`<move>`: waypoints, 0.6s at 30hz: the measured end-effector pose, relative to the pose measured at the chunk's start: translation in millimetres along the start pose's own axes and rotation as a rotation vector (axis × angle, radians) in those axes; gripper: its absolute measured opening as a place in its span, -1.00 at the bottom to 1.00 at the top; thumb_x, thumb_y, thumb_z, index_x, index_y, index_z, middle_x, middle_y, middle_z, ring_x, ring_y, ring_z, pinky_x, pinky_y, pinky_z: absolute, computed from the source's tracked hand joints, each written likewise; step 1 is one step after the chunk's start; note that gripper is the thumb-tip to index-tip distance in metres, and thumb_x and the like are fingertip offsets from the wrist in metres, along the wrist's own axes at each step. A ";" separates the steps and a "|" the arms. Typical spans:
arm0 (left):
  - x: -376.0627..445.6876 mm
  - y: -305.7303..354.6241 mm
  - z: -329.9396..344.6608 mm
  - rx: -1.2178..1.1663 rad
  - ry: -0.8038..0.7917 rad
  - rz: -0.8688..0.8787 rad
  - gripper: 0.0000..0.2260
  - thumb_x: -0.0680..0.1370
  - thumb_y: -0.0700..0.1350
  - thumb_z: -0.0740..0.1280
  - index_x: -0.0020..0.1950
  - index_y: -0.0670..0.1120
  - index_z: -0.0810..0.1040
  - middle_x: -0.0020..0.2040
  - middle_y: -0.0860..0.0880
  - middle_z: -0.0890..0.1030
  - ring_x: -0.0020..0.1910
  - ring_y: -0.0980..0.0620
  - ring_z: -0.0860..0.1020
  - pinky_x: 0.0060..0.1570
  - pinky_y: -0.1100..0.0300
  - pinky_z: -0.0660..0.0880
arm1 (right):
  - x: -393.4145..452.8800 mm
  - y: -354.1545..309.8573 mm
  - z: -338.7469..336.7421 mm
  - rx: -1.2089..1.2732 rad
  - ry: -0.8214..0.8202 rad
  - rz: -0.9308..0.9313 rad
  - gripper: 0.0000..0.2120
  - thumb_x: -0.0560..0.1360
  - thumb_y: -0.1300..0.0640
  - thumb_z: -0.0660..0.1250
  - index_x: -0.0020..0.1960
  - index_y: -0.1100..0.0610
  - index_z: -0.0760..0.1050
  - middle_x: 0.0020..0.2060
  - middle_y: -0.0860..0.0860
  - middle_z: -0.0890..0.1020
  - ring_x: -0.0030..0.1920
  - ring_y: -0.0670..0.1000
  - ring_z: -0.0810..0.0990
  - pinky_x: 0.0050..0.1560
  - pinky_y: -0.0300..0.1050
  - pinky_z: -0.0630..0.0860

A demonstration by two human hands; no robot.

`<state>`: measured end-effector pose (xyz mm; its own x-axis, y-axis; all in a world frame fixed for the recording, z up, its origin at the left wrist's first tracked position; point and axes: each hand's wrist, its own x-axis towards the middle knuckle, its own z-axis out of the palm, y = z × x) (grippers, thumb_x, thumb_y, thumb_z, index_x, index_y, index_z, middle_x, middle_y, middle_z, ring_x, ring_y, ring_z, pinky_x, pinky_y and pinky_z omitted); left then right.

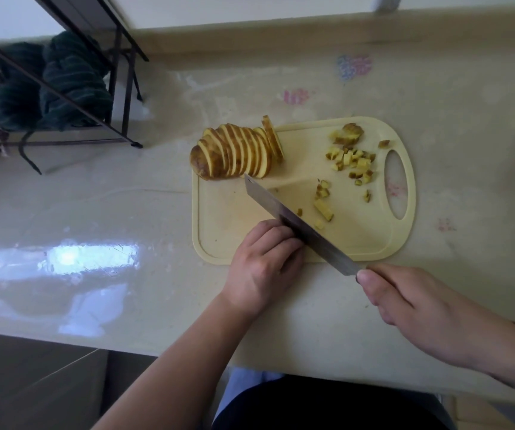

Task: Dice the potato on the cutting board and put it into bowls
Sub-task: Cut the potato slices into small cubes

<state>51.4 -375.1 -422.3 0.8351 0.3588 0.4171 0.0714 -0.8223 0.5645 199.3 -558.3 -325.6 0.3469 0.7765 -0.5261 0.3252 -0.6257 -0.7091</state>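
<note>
Dicing is under way. The right hand (411, 302) is gripping the knife (296, 226); the left hand (262, 265), fingers curled, is steadying something hidden. The sliced potato (237, 152) is waiting at the cutting board's (358, 240) far left; next move: cross-cutting slices.

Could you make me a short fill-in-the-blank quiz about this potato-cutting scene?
1. The knife is held by the ____ hand.
2. The sliced potato sits at the board's far-____ corner.
3. The diced pieces lie near the cutting board's oval ____.

Missing words: right; left; handle hole
</note>
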 end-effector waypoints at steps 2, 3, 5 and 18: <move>0.2 1.1 -1.4 0.012 -0.012 -0.007 -0.89 0.59 -0.24 0.42 -0.06 -0.27 0.71 -0.04 -0.18 0.67 0.00 -0.17 0.60 0.04 0.01 0.59 | 1.2 0.3 -2.1 0.019 -0.010 -0.004 -0.42 0.45 -0.41 -0.04 -0.30 0.11 0.30 -0.50 -0.10 0.38 -0.45 -0.10 0.32 -0.41 -0.27 0.28; 0.3 1.7 -2.3 0.026 -0.013 -0.014 -0.90 0.59 -0.24 0.43 -0.06 -0.26 0.71 -0.03 -0.18 0.67 0.00 -0.16 0.60 0.03 0.01 0.58 | 1.1 0.7 -4.0 0.027 -0.015 0.000 -0.43 0.45 -0.40 -0.03 -0.29 0.10 0.31 -0.50 -0.10 0.38 -0.46 -0.10 0.32 -0.41 -0.30 0.26; 1.2 4.2 -3.2 0.055 -0.003 -0.040 -0.93 0.57 -0.24 0.47 -0.04 -0.23 0.72 -0.01 -0.17 0.67 0.00 -0.16 0.59 0.02 0.00 0.57 | 2.4 2.2 -10.3 0.049 -0.030 0.013 -0.45 0.45 -0.41 0.00 -0.26 0.09 0.32 -0.51 -0.10 0.37 -0.47 -0.11 0.30 -0.42 -0.33 0.25; 11.0 15.8 2.1 0.073 0.008 -0.208 -0.92 0.56 -0.14 0.49 -0.05 -0.13 0.76 0.01 -0.07 0.67 0.03 -0.06 0.56 0.06 0.09 0.54 | 30.0 28.4 -90.4 0.128 -0.166 0.148 -0.22 0.20 -0.63 0.15 -0.24 0.14 0.36 -0.47 -0.01 0.28 -0.51 -0.06 0.21 -0.57 -0.28 0.20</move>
<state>62.9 -385.0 -410.3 0.7941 0.5269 0.3029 0.2811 -0.7603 0.5856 298.5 -559.6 -319.0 0.2297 0.6854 -0.6910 0.1639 -0.7271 -0.6667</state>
